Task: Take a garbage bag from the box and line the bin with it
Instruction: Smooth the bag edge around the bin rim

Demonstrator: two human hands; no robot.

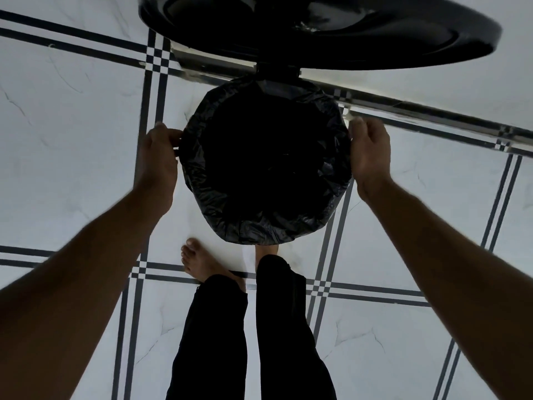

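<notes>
The garbage bag (259,226) was thin, glossy black film, and I judged it light, limp and slippery, apt to tear if dragged hard; the folded-over hem outside the rim looked the best place to take it. It already sat inside the bin (266,160), its mouth turned down over the rim all round, on the tiled floor (72,111) near the skirting edge. The lid (317,30) stood raised behind it. The left hand (160,157) was at the bin's left side, fingers curled onto the bag's hem, apparently pinching it. The right hand (370,153) lay against the right side, fingers bent toward the rim; whether its grip had the film I could not tell. Both forearms reached down and forward, roughly level.
</notes>
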